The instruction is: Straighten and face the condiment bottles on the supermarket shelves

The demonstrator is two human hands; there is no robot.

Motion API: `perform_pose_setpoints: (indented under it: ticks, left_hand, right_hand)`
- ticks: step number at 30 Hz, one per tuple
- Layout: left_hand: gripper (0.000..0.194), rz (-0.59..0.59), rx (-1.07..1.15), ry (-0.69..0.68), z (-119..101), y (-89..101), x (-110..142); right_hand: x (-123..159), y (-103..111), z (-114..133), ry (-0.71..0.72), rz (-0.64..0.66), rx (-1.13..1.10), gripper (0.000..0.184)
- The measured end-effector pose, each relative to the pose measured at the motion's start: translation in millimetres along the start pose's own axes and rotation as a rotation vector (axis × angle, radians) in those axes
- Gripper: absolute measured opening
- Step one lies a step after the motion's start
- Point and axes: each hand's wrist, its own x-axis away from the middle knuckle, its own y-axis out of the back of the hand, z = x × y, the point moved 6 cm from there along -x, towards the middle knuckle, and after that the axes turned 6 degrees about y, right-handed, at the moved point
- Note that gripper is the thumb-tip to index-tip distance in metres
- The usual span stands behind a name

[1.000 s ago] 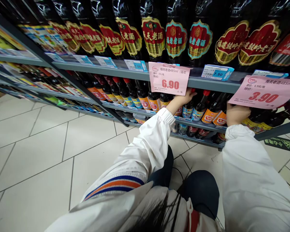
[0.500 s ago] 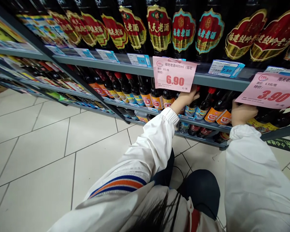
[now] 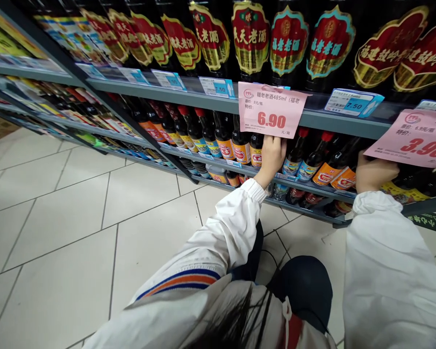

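Observation:
My left hand (image 3: 273, 157) reaches under the upper shelf edge into a row of dark sauce bottles. Its fingers are bent and close together, and their tips go behind a pink price sign (image 3: 272, 112) marked 6.90. What they hold, if anything, is hidden. Left of the hand stands a bottle with an orange label (image 3: 256, 157); to its right is a red-capped bottle with a blue and yellow label (image 3: 291, 166). My right hand (image 3: 375, 173) is in the same row, beside tilted orange-labelled bottles (image 3: 325, 173). Another pink sign (image 3: 414, 140), marked 3.90, and the shelf hide its fingers.
Large dark bottles with red and gold labels (image 3: 250, 39) line the shelf above. Blue and white price tags (image 3: 218, 87) run along its edge (image 3: 189, 94). More bottles stand on the bottom shelf (image 3: 301, 204). Pale floor tiles (image 3: 65, 232) lie below, near my bent knee (image 3: 307, 286).
My left hand has turned from pointing right to pointing up and shifted slightly left along the bottles. My right hand stays among the bottles. The view has shifted a little.

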Motion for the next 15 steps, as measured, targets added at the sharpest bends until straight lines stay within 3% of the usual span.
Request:
perform_pose_setpoints:
  ticks: [4,8,15]
  left_hand:
    - [0.038,0.121,-0.095,0.119,12.8,-2.9,-30.2]
    - [0.049,0.21,-0.142,0.145,17.2,-10.9,-40.6]
    - [0.048,0.368,-0.02,-0.142,25.2,-25.3,-49.8]
  right_hand:
    - [-0.8,-0.1,1.7,-0.017,-0.002,0.014,0.043]
    - [-0.8,-1.2,1.3,-0.03,0.003,0.013,0.044]
    - [-1.2,-1.6,0.1,-0.036,-0.004,-0.001,0.05]
